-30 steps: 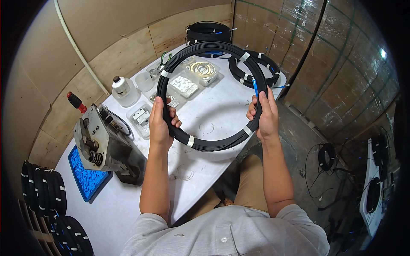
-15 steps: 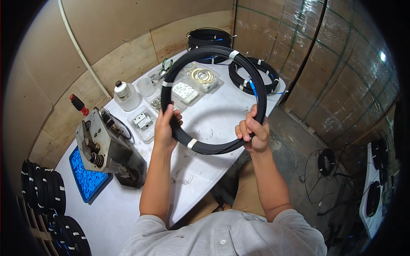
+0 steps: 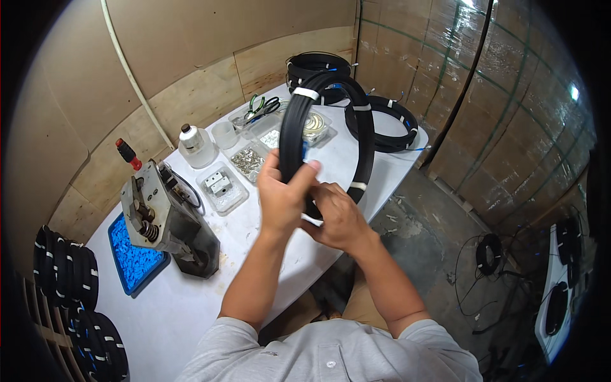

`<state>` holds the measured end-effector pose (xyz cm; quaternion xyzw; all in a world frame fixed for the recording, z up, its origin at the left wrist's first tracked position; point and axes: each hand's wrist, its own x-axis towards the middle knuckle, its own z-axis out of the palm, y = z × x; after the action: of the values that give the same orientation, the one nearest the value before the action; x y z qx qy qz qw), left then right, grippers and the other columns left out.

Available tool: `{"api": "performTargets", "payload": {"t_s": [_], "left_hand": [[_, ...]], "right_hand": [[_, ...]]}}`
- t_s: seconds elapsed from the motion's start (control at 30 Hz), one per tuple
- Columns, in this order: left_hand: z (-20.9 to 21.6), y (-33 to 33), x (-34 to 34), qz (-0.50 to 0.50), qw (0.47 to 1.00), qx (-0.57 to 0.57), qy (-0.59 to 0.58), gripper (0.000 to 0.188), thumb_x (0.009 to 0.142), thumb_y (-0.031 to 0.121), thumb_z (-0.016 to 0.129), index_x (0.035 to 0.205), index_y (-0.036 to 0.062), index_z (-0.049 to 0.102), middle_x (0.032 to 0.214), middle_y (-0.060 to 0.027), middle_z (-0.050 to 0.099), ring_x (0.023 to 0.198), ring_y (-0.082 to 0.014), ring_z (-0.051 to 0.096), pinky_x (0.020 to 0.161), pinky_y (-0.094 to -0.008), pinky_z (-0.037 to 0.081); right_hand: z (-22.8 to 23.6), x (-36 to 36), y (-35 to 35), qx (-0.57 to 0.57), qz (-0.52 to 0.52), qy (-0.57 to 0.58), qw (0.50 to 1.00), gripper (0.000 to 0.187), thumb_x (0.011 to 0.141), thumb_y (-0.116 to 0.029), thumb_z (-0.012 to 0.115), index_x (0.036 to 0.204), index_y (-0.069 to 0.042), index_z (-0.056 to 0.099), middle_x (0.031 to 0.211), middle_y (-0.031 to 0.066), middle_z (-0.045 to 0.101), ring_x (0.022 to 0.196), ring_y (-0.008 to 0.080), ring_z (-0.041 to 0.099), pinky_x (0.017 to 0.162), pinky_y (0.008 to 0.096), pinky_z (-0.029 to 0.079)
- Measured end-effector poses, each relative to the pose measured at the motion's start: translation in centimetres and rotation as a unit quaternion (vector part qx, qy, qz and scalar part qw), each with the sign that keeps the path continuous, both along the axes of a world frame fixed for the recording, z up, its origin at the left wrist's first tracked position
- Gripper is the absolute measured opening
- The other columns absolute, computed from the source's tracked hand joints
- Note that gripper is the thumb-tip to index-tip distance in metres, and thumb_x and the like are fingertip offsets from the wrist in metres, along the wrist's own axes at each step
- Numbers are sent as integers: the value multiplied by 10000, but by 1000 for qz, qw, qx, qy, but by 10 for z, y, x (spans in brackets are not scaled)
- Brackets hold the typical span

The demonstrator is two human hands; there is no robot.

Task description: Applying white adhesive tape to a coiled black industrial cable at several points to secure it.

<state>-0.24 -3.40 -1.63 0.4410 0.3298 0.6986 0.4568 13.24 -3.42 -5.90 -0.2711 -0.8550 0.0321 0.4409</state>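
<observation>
Above the white table I hold a coil of black cable [image 3: 363, 149], turned partly edge-on and bound with white tape bands. My left hand [image 3: 286, 194] wraps the coil's near left side, its thumb across the strands beside a small blue piece. Close against it, my right hand [image 3: 337, 213] grips the bottom of the coil with bent fingers. A white bit of band shows under the right fingers, and part of the coil is hidden behind both hands.
A bench press [image 3: 175, 219] stands at left beside a tray of blue pieces [image 3: 135, 254]. Behind are a bottle [image 3: 194, 143], bins of small metal parts [image 3: 248, 160], and scissors [image 3: 264, 109]. More coils lie at the back right [image 3: 382, 143] and lower left [image 3: 63, 270].
The coil has turned from facing me to partly edge-on. My right hand has moved left along it to beside my left hand, which has shifted right.
</observation>
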Motion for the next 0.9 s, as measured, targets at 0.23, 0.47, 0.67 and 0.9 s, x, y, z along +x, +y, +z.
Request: {"api": "performTargets", "payload": {"t_s": [0.23, 0.47, 0.67, 0.9], "left_hand": [[-18, 21, -83, -169, 974, 18, -151, 225, 825, 101, 688, 983, 72, 530, 620, 36, 410, 473, -80, 394, 393, -232, 358], [-48, 36, -110, -282, 930, 35, -232, 342, 847, 93, 625, 1164, -13, 552, 627, 22, 409, 473, -64, 362, 386, -216, 351], [-48, 34, -98, -161, 977, 8, -140, 480, 901, 192, 657, 1294, -36, 501, 814, -56, 604, 662, -138, 575, 591, -296, 512], [-60, 31, -47, -56, 960, -163, -219, 225, 942, 259, 678, 914, 97, 524, 616, 28, 412, 521, -140, 475, 584, -319, 494]], "right_hand": [[15, 85, 33, 18, -269, 299, 915, 554, 822, -280, 778, 1271, -27, 575, 1204, 158, 619, 1100, 306, 588, 938, 390, 459], [-2, 79, 46, -401, 115, 422, 805, 486, 964, -154, 650, 1393, -25, 460, 792, 23, 604, 618, 114, 572, 594, 287, 489], [24, 61, 28, -423, 119, 544, 714, 457, 886, 8, 607, 1327, 9, 488, 639, -40, 375, 503, 60, 390, 458, 248, 383], [28, 44, 24, -353, 88, 581, 728, 450, 869, 29, 608, 1304, 3, 497, 656, -35, 412, 511, 62, 409, 459, 256, 399]]}}
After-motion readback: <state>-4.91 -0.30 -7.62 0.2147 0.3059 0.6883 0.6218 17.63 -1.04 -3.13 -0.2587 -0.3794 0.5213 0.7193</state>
